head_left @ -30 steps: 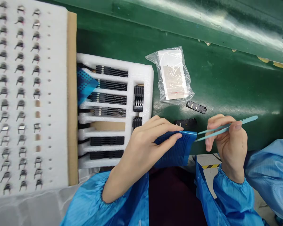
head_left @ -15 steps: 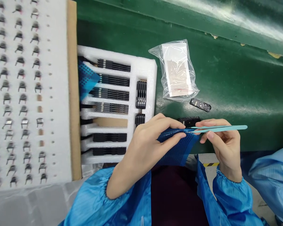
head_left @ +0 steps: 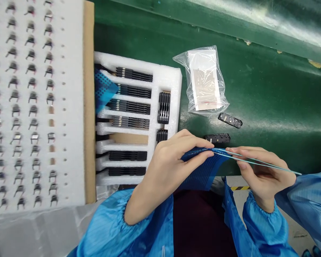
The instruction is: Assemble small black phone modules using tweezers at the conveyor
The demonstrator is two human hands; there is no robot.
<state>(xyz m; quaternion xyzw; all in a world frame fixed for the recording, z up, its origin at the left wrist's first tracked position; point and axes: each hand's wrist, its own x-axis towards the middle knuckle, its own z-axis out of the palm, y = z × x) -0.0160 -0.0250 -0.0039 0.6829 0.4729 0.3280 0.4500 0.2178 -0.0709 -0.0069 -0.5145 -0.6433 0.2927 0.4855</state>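
Note:
My left hand is closed on a blue dotted sheet, thumb and fingers pinching its upper edge near the table's front edge. My right hand grips a pair of light teal tweezers. Their tips lie on the top edge of the blue sheet, right beside my left fingertips. A small black part sits on the green table just behind the sheet, and a second black part lies a little farther back.
A white foam tray with slots of black strips stands left of my hands. A large white foam board with rows of small metal clips fills the far left. A clear plastic bag with white sheets lies behind on the green table.
My right hand swung the tweezers down from a raised angle and brought the tips onto the blue sheet's edge. My left hand kept its pinch on the sheet.

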